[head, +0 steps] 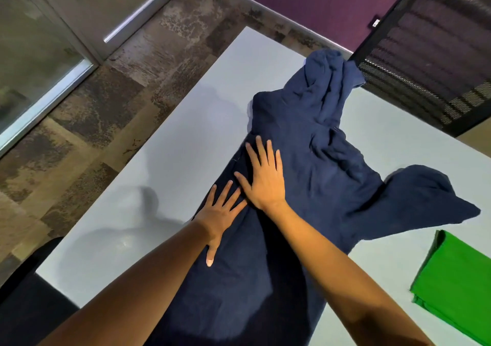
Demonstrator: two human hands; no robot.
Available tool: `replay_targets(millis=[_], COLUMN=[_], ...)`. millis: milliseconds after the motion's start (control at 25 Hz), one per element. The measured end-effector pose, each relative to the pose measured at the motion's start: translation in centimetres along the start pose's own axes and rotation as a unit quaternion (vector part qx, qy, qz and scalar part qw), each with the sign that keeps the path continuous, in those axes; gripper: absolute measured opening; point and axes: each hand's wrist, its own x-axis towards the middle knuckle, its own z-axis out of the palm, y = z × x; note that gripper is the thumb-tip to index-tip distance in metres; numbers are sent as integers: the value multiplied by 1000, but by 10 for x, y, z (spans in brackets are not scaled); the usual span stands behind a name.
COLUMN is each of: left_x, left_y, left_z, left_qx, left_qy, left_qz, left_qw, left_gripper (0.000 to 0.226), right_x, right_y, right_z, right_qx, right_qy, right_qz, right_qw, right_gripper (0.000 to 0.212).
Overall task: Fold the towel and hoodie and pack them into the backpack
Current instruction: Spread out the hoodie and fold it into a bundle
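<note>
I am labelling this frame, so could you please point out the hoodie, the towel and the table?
hoodie (318, 175), head view, on its chest.
towel (457, 274), head view, on its folded top.
table (186, 146), head view, on bare surface.

A pale surface (164, 165) runs diagonally through the view; mottled brown floor (106, 101) lies at nine o'clock, a black mesh chair (435, 61) at two, a purple wall (305, 3) at twelve

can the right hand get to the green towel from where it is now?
Probably yes. The right hand lies flat on the navy hoodie, holding nothing, and the folded green towel lies on the same white table to its right. Only the hoodie's spread sleeve lies between them, flat enough to pass over.
</note>
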Motion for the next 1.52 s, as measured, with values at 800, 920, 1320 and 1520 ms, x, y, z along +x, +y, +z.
replay_targets(millis=[800, 920, 1320, 1520], left_x=[2, 3, -11, -17], left_y=[15, 14, 25, 43], left_z=[2, 2, -6, -4], left_qx=[34, 9, -569, -708], left_qy=[6, 13, 366, 281], left_qz=[-53, -46, -91, -111], left_qw=[998, 999, 731, 638], left_gripper=[187, 187, 17, 40], right_x=[-120, -108, -189, -214], right_y=[275, 236, 98, 83], right_z=[-107, -131, -38, -25], right_qx=[459, 416, -57, -39], right_qy=[366, 386, -43, -53], right_qz=[634, 522, -176, -71], right_qw=[503, 637, 982, 995], right_gripper=[86, 66, 47, 52])
